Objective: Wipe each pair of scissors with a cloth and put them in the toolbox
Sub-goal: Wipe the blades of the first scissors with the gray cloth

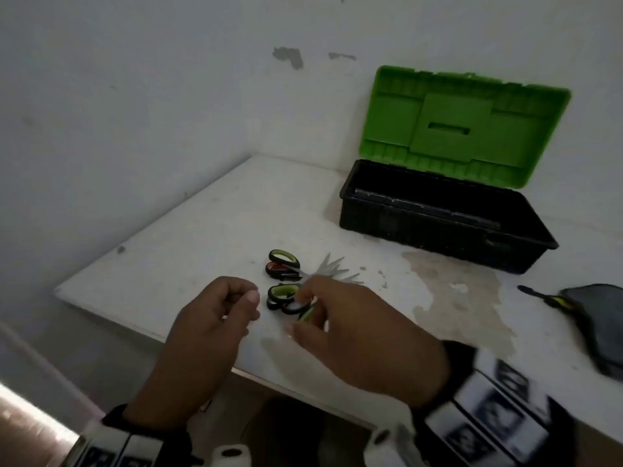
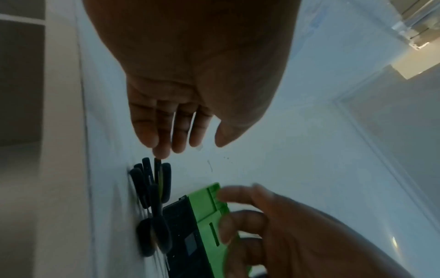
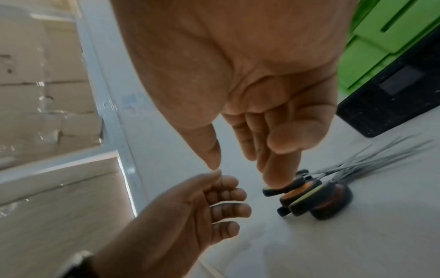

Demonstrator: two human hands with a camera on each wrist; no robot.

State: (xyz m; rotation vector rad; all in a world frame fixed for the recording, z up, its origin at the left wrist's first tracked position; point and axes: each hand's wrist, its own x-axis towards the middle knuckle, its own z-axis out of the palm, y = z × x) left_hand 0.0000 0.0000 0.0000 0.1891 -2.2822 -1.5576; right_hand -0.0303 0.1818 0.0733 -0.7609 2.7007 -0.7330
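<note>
Several pairs of scissors [image 1: 285,264] with black, green and orange handles lie in a pile on the white table [image 1: 202,237], blades fanned toward the toolbox. My right hand [image 1: 296,311] reaches over the pile. In the right wrist view a straight finger of the right hand [image 3: 243,169] rests on the top handle of the scissors [image 3: 316,195], thumb apart. My left hand [image 1: 251,308] hovers just left of the pile, fingers loosely curled, holding nothing. The toolbox [image 1: 421,230] stands open at the back right, green lid [image 1: 462,126] upright. A dark grey cloth [image 1: 603,332] lies at the right edge.
A black and yellow tool [image 1: 539,294] lies beside the cloth. The table stands against the wall at the back, with its near edge close below my wrists. A stained patch [image 1: 455,291] marks the tabletop in front of the toolbox.
</note>
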